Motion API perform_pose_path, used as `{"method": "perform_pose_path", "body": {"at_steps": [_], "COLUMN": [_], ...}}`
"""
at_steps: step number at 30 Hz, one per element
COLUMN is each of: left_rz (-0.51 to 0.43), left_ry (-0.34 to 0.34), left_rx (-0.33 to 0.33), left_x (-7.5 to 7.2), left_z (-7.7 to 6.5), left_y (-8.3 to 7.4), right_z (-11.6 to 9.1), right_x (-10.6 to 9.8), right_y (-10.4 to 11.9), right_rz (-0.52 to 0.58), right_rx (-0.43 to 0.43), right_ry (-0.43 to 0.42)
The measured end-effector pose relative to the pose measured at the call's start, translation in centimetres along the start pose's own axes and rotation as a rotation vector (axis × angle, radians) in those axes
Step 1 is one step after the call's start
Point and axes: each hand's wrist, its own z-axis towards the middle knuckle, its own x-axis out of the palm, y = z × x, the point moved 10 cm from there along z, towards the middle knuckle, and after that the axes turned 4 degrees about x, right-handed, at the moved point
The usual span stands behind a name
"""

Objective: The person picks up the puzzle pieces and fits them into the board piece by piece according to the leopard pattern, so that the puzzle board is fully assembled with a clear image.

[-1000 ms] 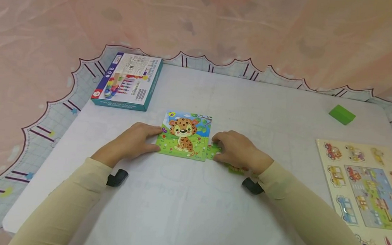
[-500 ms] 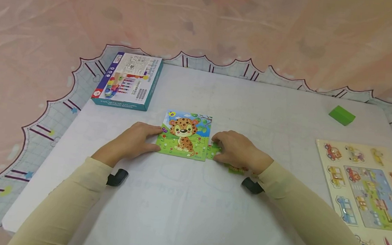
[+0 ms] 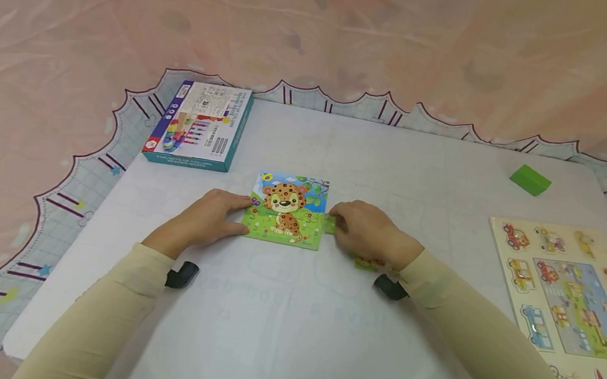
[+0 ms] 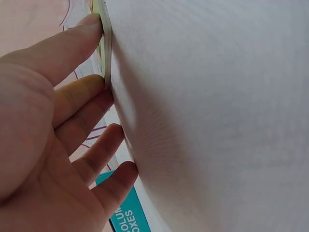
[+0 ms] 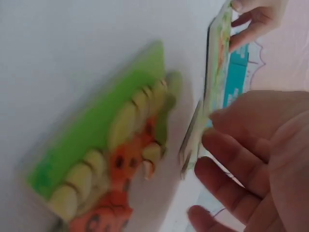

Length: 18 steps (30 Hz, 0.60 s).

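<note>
A: Where's the flat square blue-green leopard puzzle (image 3: 286,211) rn?
B: Ctr frame. L grip (image 3: 204,218)'s loose, touching its left edge; R grip (image 3: 369,232)'s pinching a flat green piece (image 3: 330,224) beside it.

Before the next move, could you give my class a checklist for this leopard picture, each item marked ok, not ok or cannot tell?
1. Leopard picture face up on the table: ok.
2. Left grip touching the picture's left edge: ok, spread along it.
3. Green piece in the right grip: ok, pinched beside the picture's right edge.
4. Green piece apart from the picture: cannot tell; contact or gap isn't clear.
5. Orange-and-green piece fully visible from the head camera: not ok, the right grip hides part.
6. Box out of the way: ok, apart from picture and both grips.
</note>
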Motion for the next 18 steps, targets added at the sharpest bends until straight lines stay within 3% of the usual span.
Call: {"method": "perform_pose_path", "body": {"at_steps": [18], "left_rz": [0.008], "left_ry": [0.002], "left_rx": [0.033], "left_x": [-0.1], "left_z": [0.0], "left_y": [-0.4], "right_z": [0.4], "right_x": [-0.2], "right_y": [-2.2], "right_rz": [0.015], "right_rx": [0.114], "right_ry": [0.009]}}
